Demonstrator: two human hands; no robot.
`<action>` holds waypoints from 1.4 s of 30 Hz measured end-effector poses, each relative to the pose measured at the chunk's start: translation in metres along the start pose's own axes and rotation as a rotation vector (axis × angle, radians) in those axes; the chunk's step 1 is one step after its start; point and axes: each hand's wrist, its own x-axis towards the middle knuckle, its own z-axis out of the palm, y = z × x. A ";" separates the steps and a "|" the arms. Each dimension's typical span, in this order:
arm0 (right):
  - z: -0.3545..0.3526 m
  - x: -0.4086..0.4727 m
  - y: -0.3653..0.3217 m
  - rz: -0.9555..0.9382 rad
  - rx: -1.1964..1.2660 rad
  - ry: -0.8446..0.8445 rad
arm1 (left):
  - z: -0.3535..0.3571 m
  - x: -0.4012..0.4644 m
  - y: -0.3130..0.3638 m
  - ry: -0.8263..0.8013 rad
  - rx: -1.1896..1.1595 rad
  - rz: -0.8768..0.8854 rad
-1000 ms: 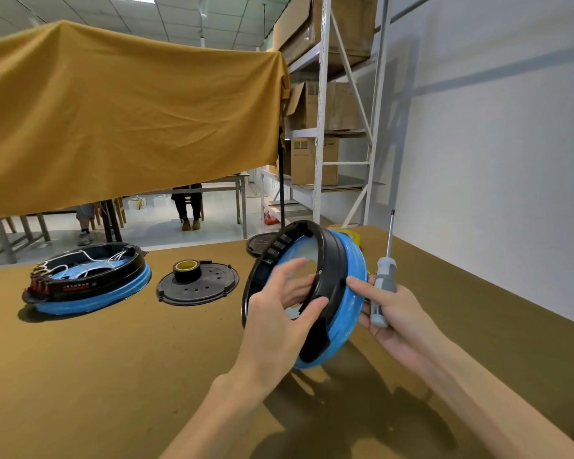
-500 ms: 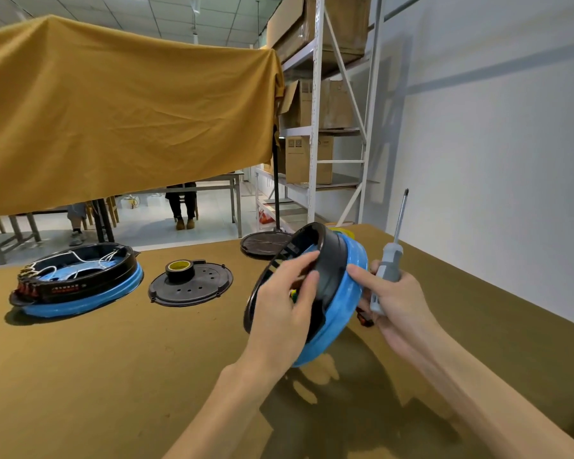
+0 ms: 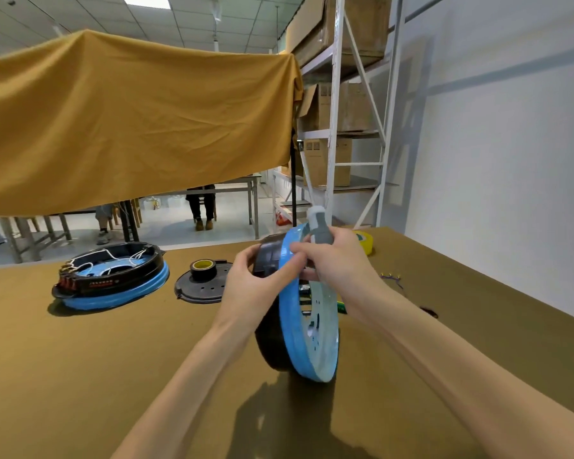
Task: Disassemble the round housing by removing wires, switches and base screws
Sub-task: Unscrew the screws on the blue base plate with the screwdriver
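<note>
A round housing (image 3: 307, 339), black with a blue rim, stands on edge on the brown table, its blue perforated base facing right. My left hand (image 3: 251, 293) grips its black upper rim from the left. My right hand (image 3: 337, 260) holds a grey-handled screwdriver (image 3: 318, 226) in its fist while its fingers reach over the blue rim at the top. The screwdriver's shaft is hidden behind the hand and housing.
A second housing (image 3: 113, 281) with white wires lies flat at the left. A black round cover (image 3: 203, 288) carries a tape roll (image 3: 203, 268). Yellow tape (image 3: 365, 241) and small loose wires (image 3: 391, 278) lie right of my hands. A shelving rack (image 3: 342, 127) stands behind the table.
The housing turned so its blue base now faces right and it stands on the table. My right hand swung the screwdriver over, handle up, and moved onto the top rim.
</note>
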 end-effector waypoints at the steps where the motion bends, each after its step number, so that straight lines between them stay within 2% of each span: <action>1: 0.004 0.001 -0.003 0.017 -0.002 -0.022 | -0.009 0.000 0.001 -0.027 0.067 -0.023; 3: 0.011 0.004 -0.009 0.071 0.034 -0.114 | -0.030 0.003 0.006 -0.077 0.130 -0.082; 7: 0.024 0.002 -0.008 0.134 0.041 -0.318 | -0.065 0.013 0.007 -0.119 -0.047 -0.257; 11: 0.018 -0.004 0.012 0.088 -0.107 -0.253 | -0.082 0.017 -0.006 -0.190 -0.138 -0.381; 16: -0.019 -0.009 0.028 0.043 -0.266 -0.240 | -0.083 0.020 -0.032 -0.183 -0.156 -0.508; 24: -0.071 -0.011 0.026 0.162 -0.460 -0.290 | -0.051 0.014 -0.077 -0.171 -0.369 -0.636; 26: -0.073 -0.009 0.028 0.119 -0.499 -0.263 | -0.046 0.014 -0.086 -0.152 -0.422 -0.636; 29: -0.070 -0.004 0.030 0.009 -0.415 -0.197 | -0.042 0.014 -0.092 -0.149 -0.430 -0.624; 35: -0.047 0.016 0.038 -0.267 -0.273 0.046 | -0.042 0.010 -0.098 -0.163 -0.482 -0.704; 39: -0.030 0.031 0.046 -0.411 -0.286 0.093 | -0.042 0.009 -0.101 -0.164 -0.506 -0.722; 42: -0.023 0.043 0.049 -0.437 -0.312 0.099 | -0.042 0.010 -0.101 -0.166 -0.524 -0.729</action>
